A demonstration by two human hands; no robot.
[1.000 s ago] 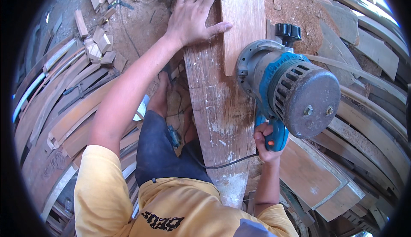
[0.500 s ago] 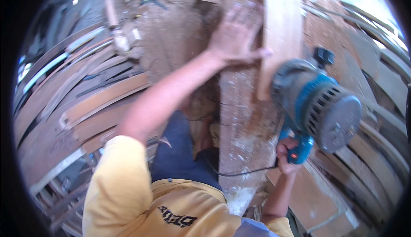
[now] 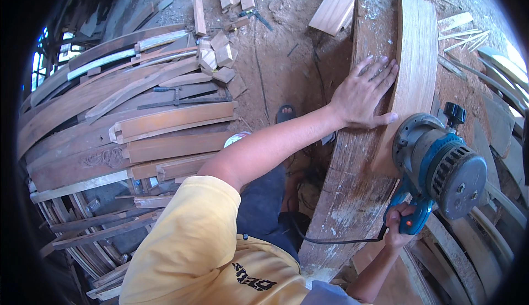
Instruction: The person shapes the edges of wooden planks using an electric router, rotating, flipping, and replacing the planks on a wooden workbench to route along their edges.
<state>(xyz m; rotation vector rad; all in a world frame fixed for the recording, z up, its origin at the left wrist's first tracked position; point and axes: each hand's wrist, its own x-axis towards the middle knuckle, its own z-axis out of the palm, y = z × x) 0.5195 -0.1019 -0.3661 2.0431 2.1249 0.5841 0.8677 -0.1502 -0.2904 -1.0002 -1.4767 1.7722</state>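
My left hand (image 3: 366, 93) lies flat with fingers spread on a thick, worn wooden beam (image 3: 344, 194). Its thumb and fingertips meet the left edge of a pale wooden board (image 3: 414, 57) that rests lengthwise on the beam. My right hand (image 3: 398, 225) is wrapped round the blue handle of a large router (image 3: 441, 161). The router sits tilted at the near right end of the board, its grey round base against the wood. Its bit is hidden. A black cord (image 3: 341, 241) runs from the handle leftward across the beam.
Stacked planks and curved wood pieces (image 3: 176, 120) fill the left side, with a bar clamp (image 3: 176, 96) lying on them. Small offcuts (image 3: 217, 54) lie beyond. More curved boards (image 3: 446, 250) lie at the right. Another board (image 3: 333, 7) stands left of the beam's far end.
The whole view has shifted, so the beam, board, router and both hands appear farther right and slightly lower. My left hand stays flat and my right keeps its grip on the router.
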